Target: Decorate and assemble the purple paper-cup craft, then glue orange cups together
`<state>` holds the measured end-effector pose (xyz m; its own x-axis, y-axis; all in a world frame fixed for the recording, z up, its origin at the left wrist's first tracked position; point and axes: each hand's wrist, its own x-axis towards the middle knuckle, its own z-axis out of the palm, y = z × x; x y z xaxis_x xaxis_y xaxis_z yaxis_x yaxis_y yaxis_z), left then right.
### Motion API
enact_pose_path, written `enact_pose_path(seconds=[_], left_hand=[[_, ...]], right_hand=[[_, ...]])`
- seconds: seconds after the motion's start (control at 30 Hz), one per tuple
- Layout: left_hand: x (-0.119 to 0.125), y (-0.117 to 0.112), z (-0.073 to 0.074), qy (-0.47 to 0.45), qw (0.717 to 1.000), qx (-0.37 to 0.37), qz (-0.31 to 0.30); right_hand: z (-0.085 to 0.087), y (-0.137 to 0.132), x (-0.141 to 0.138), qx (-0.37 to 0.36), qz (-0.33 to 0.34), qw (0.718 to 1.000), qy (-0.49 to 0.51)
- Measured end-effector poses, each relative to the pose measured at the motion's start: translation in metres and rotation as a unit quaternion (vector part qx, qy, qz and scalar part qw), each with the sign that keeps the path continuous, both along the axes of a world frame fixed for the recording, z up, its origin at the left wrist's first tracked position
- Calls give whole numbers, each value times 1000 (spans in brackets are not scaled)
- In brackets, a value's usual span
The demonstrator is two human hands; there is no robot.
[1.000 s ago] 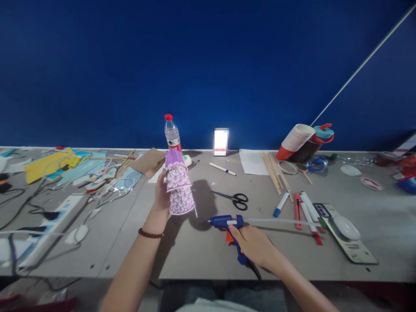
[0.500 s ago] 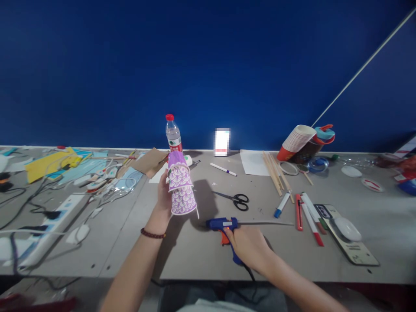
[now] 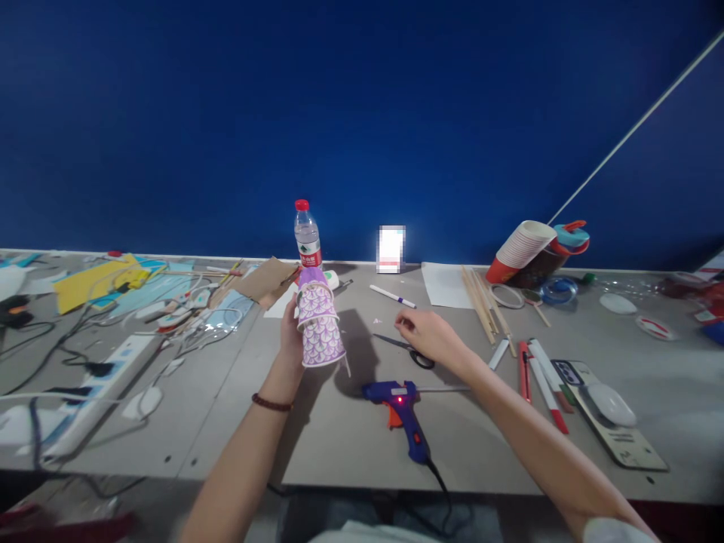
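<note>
In my left hand [image 3: 291, 332] is a tapering stack of paper cups [image 3: 320, 328], purple at the top and covered in purple-and-white scale patterns. The stack tilts above the table, its wide rim toward me, and a thin white strip [image 3: 347, 366] hangs at that rim. My right hand [image 3: 431, 333] hovers over the black-handled scissors [image 3: 421, 359], its fingers curled together with nothing visible in them. Nearer to me, a blue hot glue gun [image 3: 403, 407] with an orange trigger lies on the table, its red light lit and a glue stick in its back.
Behind the stack stands a water bottle [image 3: 307, 234]. Wooden sticks [image 3: 480, 302], nested paper cups [image 3: 520, 249], markers [image 3: 547, 385] and a phone with a mouse [image 3: 611, 403] lie to the right. Cables and a power strip [image 3: 107, 392] are on the left.
My right hand has let go of the glue gun and moved up and away to above the scissors. My left hand still holds the cup stack, nearly unmoved.
</note>
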<state>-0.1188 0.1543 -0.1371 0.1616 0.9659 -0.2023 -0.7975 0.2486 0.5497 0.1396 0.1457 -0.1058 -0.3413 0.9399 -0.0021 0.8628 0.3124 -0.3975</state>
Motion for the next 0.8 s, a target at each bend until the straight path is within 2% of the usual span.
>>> enact_pose_path(seconds=[0.13, 0.27, 0.5, 0.8], left_hand=[[0, 0, -3, -12, 1000, 3, -21], [2, -1, -3, -24, 999, 19, -32], [4, -2, -3, -9, 1000, 3, -25], [6, -4, -3, -7, 1000, 20, -10]], right_hand=[[-30, 43, -14, -18, 41, 999, 9], [-48, 57, -28, -13, 38, 999, -23], [-46, 55, -35, -14, 17, 998, -52], [-42, 56, -41, -17, 1, 998, -62]])
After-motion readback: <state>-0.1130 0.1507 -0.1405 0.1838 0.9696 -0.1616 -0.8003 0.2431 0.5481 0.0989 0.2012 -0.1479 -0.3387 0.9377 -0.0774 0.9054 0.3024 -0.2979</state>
